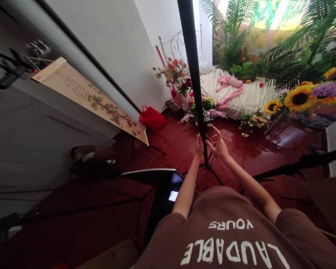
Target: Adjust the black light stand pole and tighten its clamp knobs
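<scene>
A tall black stand (194, 67) rises in front of me, its pole leaning slightly to the upper left and its tripod legs spread on the red floor. My left hand (199, 146) is closed against the left side of the pole, low down, with part of its fingers hidden by it. On the other side, my right hand (220, 146) is open, thumb close to the pole and index finger raised. That finger points toward a small dark knob or clamp (209, 121) on the pole. Whether the right fingertips touch the stand I cannot tell.
A black softbox-like panel (162, 186) is by my left forearm. Another black pole (302, 164) crosses at right. A hanging scroll (95, 101) and a red bag (152, 117) are to the left. Flowers (299, 98) and a white-draped bed (252, 99) lie beyond.
</scene>
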`<state>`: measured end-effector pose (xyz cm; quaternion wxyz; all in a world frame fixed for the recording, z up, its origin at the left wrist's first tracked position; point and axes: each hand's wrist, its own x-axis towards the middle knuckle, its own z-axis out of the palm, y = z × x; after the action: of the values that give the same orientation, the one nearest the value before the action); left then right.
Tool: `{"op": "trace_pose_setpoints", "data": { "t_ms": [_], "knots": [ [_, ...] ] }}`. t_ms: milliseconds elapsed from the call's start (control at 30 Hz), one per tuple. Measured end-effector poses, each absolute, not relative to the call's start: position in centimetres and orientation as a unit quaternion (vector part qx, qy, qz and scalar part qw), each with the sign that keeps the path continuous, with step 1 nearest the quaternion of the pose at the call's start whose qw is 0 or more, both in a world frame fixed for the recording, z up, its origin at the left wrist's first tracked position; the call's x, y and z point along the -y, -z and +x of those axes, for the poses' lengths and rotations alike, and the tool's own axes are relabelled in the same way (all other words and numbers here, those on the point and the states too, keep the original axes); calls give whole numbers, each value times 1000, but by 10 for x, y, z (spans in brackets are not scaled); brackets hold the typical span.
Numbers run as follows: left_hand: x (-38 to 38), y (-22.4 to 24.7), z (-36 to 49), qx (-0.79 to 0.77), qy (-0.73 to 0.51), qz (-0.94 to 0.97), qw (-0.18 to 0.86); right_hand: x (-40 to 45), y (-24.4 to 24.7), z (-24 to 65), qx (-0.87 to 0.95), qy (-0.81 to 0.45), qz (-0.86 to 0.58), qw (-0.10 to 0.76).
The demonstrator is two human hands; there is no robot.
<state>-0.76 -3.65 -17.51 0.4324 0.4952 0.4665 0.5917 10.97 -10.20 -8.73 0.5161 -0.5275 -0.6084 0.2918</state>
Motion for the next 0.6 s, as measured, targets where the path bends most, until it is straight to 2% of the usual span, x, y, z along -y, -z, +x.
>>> {"op": "trace_pose_setpoints", "data": {
  "t_ms": [100,200,300,433,600],
  "knots": [
    [37,177,-8,-481,-581,502,424,110,99,107,567,-339,-559,501],
    [37,178,-8,-478,-576,505,430,106,103,98,506,-417,-544,524],
    [35,179,-7,-490,-568,507,425,98,102,88,331,-552,-529,553],
    [31,183,-5,-500,-574,507,405,90,95,87,84,-729,-450,509],
    [28,187,-3,-497,-584,508,393,95,90,94,-35,-792,-373,482]
  ]
}}
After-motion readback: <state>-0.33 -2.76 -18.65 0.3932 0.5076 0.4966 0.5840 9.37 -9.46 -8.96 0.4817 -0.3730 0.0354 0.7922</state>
